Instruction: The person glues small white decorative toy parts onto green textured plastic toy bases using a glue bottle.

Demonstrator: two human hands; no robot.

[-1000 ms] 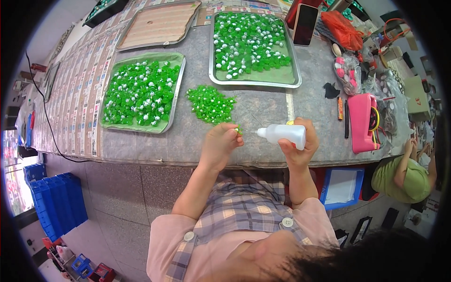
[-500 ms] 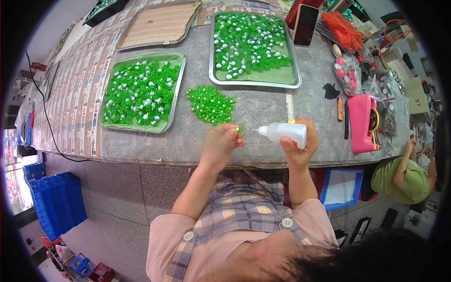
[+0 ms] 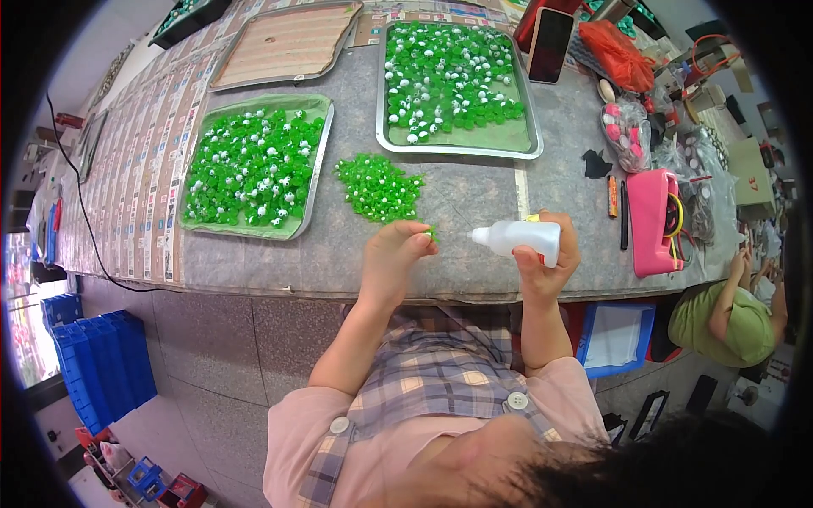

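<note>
Green bead [image 3: 432, 234] sits pinched in the left hand [image 3: 394, 254] over the table [image 3: 339, 262] edge; the right hand [image 3: 546, 258] grips a white bottle [image 3: 518, 238], its nozzle aimed at the bead.

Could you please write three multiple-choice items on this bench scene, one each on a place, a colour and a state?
1. Where does the loose pile of green pieces lie?
A. in the upper tray
B. on the table between the trays and the hands
C. on the floor

2. What colour is the case at the right?
A. pink
B. blue
C. black

3. How is the squeeze bottle held?
A. upright
B. capped, lying down
C. sideways in the right hand, nozzle toward the left hand

Answers: B, it sits on bare table; A, plainly pink; C, the tip points left.
</note>
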